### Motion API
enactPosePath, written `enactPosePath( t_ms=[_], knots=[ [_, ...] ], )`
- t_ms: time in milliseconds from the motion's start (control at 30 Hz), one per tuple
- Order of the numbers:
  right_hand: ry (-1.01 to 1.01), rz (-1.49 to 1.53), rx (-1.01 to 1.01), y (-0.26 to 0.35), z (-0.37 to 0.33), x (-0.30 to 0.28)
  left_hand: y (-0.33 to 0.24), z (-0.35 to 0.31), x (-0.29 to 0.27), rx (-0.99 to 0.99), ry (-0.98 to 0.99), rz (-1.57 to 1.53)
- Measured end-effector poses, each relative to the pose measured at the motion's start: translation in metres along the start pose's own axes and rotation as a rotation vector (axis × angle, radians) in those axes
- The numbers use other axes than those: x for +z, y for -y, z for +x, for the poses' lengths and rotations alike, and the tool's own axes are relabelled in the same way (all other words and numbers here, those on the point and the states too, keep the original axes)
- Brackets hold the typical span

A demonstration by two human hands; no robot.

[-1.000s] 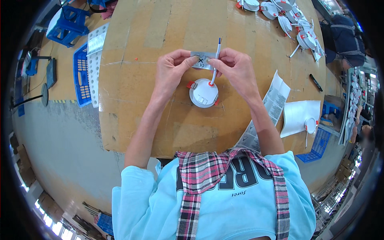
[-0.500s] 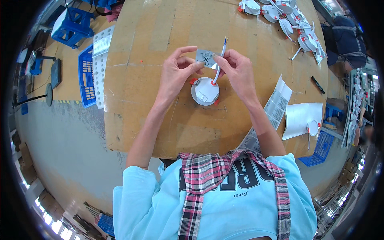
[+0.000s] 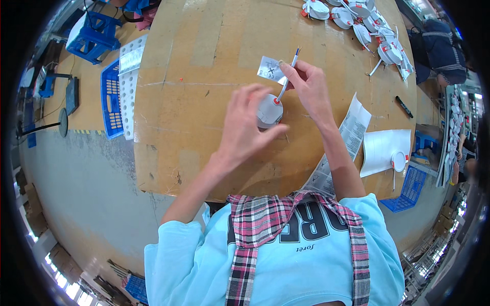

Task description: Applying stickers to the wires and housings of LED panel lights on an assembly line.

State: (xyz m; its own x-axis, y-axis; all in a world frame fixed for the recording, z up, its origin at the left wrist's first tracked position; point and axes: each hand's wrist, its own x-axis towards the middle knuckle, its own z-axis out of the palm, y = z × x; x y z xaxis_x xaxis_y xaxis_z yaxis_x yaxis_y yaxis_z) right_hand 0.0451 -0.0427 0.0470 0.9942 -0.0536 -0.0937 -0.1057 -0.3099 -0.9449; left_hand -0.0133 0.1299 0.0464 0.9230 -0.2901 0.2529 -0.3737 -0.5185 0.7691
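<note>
In front of me on the table lies a round white downlight (image 3: pixel 266 111) with red parts at its edge and a white cable (image 3: pixel 284 89) rising from it. My right hand (image 3: pixel 309 91) pinches a small silver-white label (image 3: pixel 269 69) against the cable near its bare wire ends. Whether the label sticks to the cable I cannot tell. My left hand (image 3: pixel 240 125), slightly blurred, hovers over the downlight's near left side. Its fingers are apart and curved around the lamp, part of which they hide; contact cannot be made out.
Beside my right forearm runs a strip of printed labels (image 3: pixel 352 130). Farther right are a white sheet (image 3: pixel 383 145) bearing another downlight (image 3: pixel 398 161), and a black marker (image 3: pixel 404 107). Several downlights (image 3: pixel 362 33) pile up at the far right. A blue basket (image 3: pixel 112 99) stands off the table's left edge.
My left hand has let go of the label and moved down to the downlight. The label, still in my right hand, has tilted, and the downlight has shifted slightly right.
</note>
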Motion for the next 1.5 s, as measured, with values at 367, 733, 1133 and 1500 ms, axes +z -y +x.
enactPosePath(
  t_ms=[367, 733, 1133, 1500],
  knots=[
    [-0.045, 0.087, -0.091, 0.005, 0.013, -0.012, 0.025, -0.003, -0.005, 0.041, 0.025, 0.096],
    [-0.547, -0.319, -0.252, -0.024, -0.061, -0.112, 0.039, 0.001, -0.038, -0.022, -0.111, 0.316],
    [-0.442, -0.541, -0.335, -0.063, -0.072, -0.077, -0.055, -0.015, 0.06, 0.389, 0.267, -0.129],
    [-0.458, -0.333, -0.498, -0.037, -0.046, -0.081, -0.01, 0.103, 0.061, 0.15, -0.114, -0.062]
  ],
)
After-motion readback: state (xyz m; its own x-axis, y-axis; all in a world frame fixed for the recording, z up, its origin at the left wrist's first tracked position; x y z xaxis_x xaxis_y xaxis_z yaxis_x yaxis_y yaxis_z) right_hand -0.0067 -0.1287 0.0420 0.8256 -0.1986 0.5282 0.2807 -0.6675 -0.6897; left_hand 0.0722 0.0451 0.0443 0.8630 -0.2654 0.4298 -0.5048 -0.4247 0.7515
